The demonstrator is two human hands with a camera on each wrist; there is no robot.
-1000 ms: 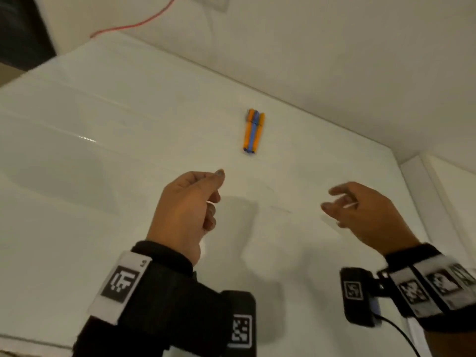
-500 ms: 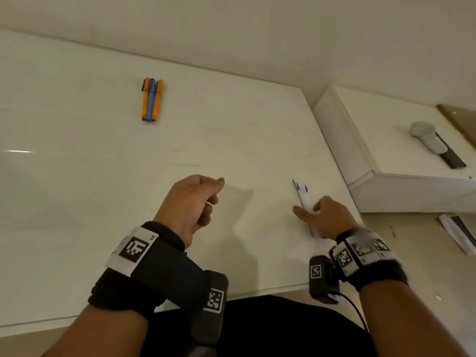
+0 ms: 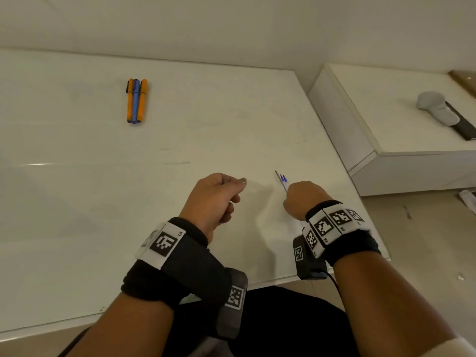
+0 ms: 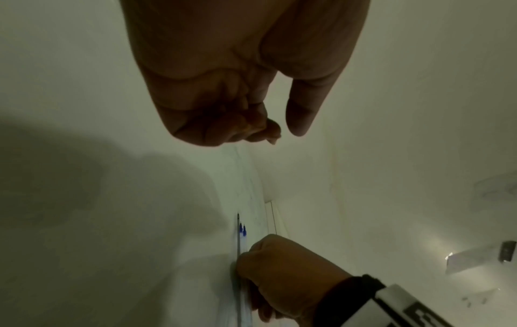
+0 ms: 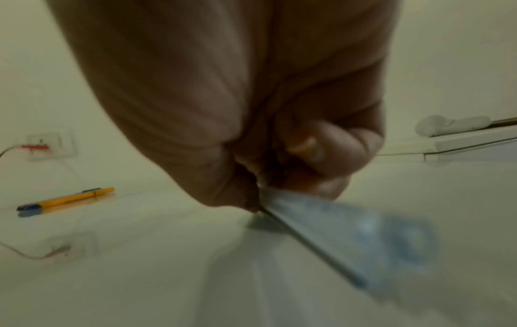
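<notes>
One white table (image 3: pixel 77 228) fills most of the head view. A low white unit (image 3: pixel 386 104) stands off its right edge and carries a grey handheld object (image 3: pixel 435 109).

Left hand (image 3: pixel 213 199): it hovers over the near middle of the table with the fingers curled into the palm and the thumb straight. Nothing is seen in it.

Right hand (image 3: pixel 304 199): it is down on the table near the right edge, with the fingers closed round the clear pens (image 3: pixel 282 180). The right wrist view is blurred, so the exact finger contact cannot be told.

Bundle of pens (image 3: pixel 136 100): two orange and one blue lie side by side and touching, at the far left of the table, well apart from both hands.

Clear pens: these are thin. Their blue and dark tips stick out beyond the right hand's knuckles, and the barrels lie on or just above the surface.

Governing relation: the clear pens' long axis runs away from the person, leaning slightly left, roughly parallel to the bundle. The bundle lies forward and to the left of the right hand, with the left hand roughly between them. The left hand is nearer the bundle, but the right hand holds the load.

Judgement: if the clear pens are to join the bundle, they must be carried forward and left past the left hand. Little turning would be needed, as the axes nearly agree.
</notes>
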